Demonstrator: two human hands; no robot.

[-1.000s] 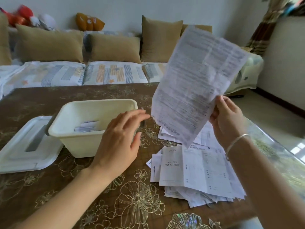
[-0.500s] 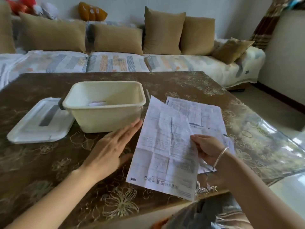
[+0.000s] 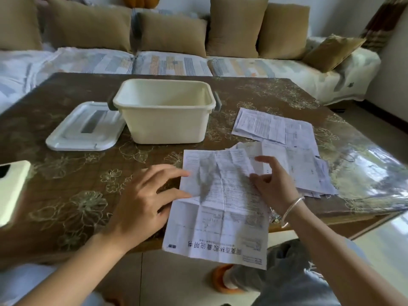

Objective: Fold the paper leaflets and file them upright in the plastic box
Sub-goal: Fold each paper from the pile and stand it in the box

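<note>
A creased, unfolded leaflet (image 3: 220, 217) is spread flat in the lower centre of the frame, its printed bottom edge carried out past the near edge of the table (image 3: 66, 173). Its left edge is touched by the left hand (image 3: 143, 204), whose fingers are held straight and spread apart, the index tip and thumb tip laid on the paper. Its right edge is met by the right hand (image 3: 273, 186), whose fingers are loosely bent. Whether the sheet is pinched there cannot be told. A loose pile of leaflets (image 3: 298, 155) is seen just right of that hand. The cream plastic box (image 3: 167, 122) is set above the leaflet, apart from it, with its white lid (image 3: 72, 138) laid flat at its left.
</note>
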